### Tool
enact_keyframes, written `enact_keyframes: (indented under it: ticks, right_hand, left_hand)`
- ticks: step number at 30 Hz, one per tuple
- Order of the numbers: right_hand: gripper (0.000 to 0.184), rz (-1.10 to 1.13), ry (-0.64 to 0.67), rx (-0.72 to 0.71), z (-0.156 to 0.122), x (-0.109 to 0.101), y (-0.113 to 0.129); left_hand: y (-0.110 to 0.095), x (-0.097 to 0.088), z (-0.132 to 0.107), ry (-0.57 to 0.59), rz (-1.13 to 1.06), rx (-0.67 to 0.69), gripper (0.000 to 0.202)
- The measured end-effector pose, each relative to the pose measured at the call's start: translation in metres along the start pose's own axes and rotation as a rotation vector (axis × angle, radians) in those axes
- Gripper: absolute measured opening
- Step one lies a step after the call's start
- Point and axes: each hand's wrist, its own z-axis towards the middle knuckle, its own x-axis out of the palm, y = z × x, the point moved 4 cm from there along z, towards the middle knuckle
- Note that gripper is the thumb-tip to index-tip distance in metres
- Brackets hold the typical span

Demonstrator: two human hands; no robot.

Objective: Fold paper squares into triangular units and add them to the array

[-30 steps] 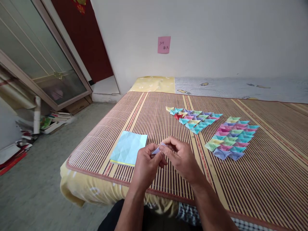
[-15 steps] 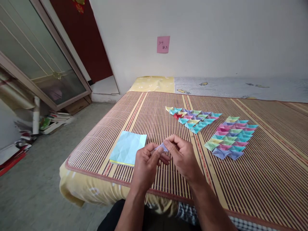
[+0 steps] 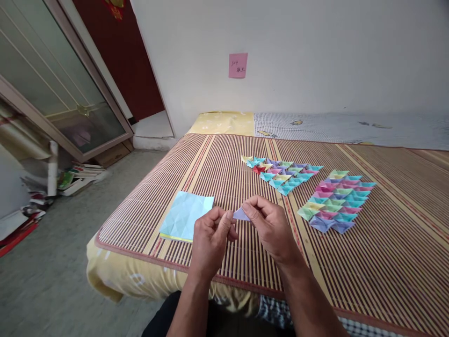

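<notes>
Between my hands, above the bamboo mat (image 3: 147,206), is a small folded piece of purple paper (image 3: 241,214). My left hand (image 3: 213,234) pinches its left tip between thumb and forefinger. At its right end, the thumb and fingers of my right hand (image 3: 268,224) close on it, hiding that part. To the left lies a stack of light blue paper sheets (image 3: 185,213) with a yellow edge below. Rows of folded paper boats (image 3: 291,177) in several colours sit beyond my right hand, and another group of paper boats (image 3: 336,201) stands farther right.
The mat covers a bed with a yellow sheet (image 3: 140,278) hanging over its front edge. A pink note (image 3: 237,65) is stuck on the white wall behind. Books (image 3: 82,175) lie on the floor at left, beside a glass-panelled door (image 3: 52,79).
My hands have drawn slightly apart, the left one shifting left and the right one a little right. More of the purple paper shows between them.
</notes>
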Motion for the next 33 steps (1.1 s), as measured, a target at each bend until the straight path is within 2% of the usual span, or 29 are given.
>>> enact_keyframes:
  ticks: [3,9,14,18,22,27,29,33]
  right_hand:
    - [0.026,0.011,-0.005,-0.025,-0.002,0.000,0.003]
    - [0.027,0.056,0.017,0.006,-0.003,0.006,0.004]
    - [0.036,0.067,0.072,0.033,-0.002,0.007,0.001]
    - [0.028,0.032,0.192,0.047,-0.003,0.009,0.000]
    - [0.030,-0.064,0.181,-0.025,-0.004,0.009,0.004]
    - [0.031,-0.091,0.313,-0.022,-0.004,0.008,0.004]
    - [0.033,-0.089,0.287,-0.013,-0.003,0.005,0.004]
    - [0.033,-0.073,0.108,-0.019,0.000,-0.001,0.008]
  left_hand:
    - [0.000,0.002,-0.001,-0.019,-0.030,-0.009,0.034]
    - [0.004,0.012,0.002,0.107,-0.236,-0.102,0.028]
    - [0.014,0.008,0.004,0.013,-0.377,-0.152,0.028]
    - [0.020,0.004,0.006,-0.093,-0.494,-0.179,0.031]
    - [0.021,0.004,0.008,-0.085,-0.546,-0.213,0.033]
    - [0.020,0.001,0.007,-0.035,-0.511,-0.264,0.032]
    - [0.019,0.000,0.007,0.012,-0.470,-0.254,0.031]
    - [0.018,-0.002,0.008,0.045,-0.352,-0.187,0.031]
